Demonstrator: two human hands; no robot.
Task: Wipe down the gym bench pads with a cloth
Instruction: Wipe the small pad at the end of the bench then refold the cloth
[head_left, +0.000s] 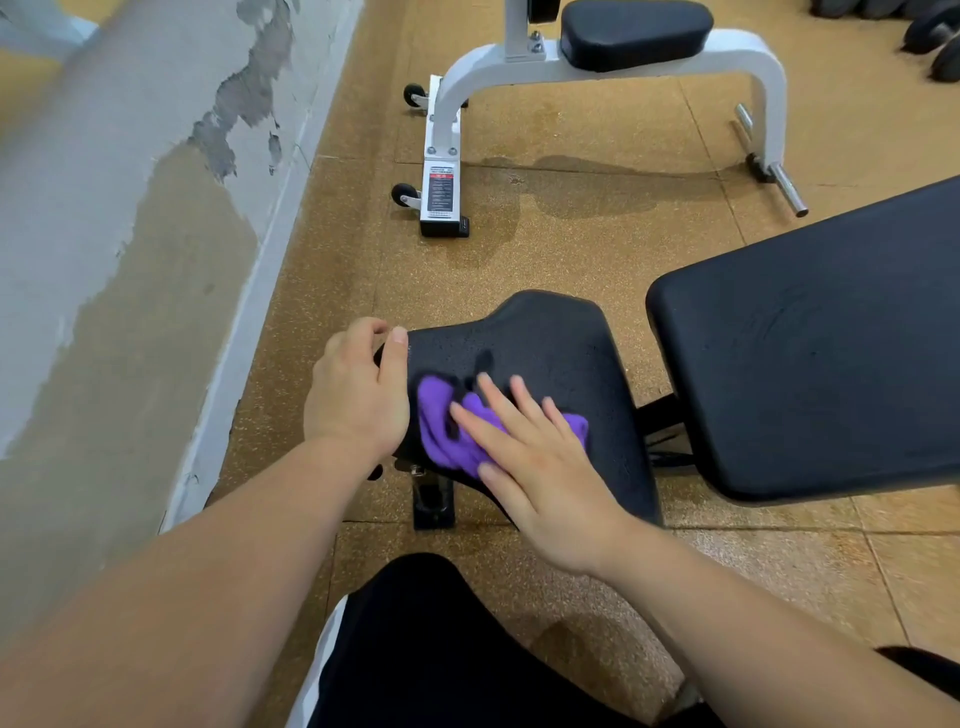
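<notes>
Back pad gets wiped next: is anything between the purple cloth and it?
Nothing visible does. The right hand presses the cloth on the seat pad; only a gap separates that from the back pad.

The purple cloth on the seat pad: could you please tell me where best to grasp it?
Pinch the cloth at its bunched left folds, from above: they stand raised and uncovered, while the right hand lies flat over the rest.

Black trousers (426, 639) with a white stripe (318, 670) down the side; left forearm (208, 571) and right forearm (753, 623) bare.
</notes>
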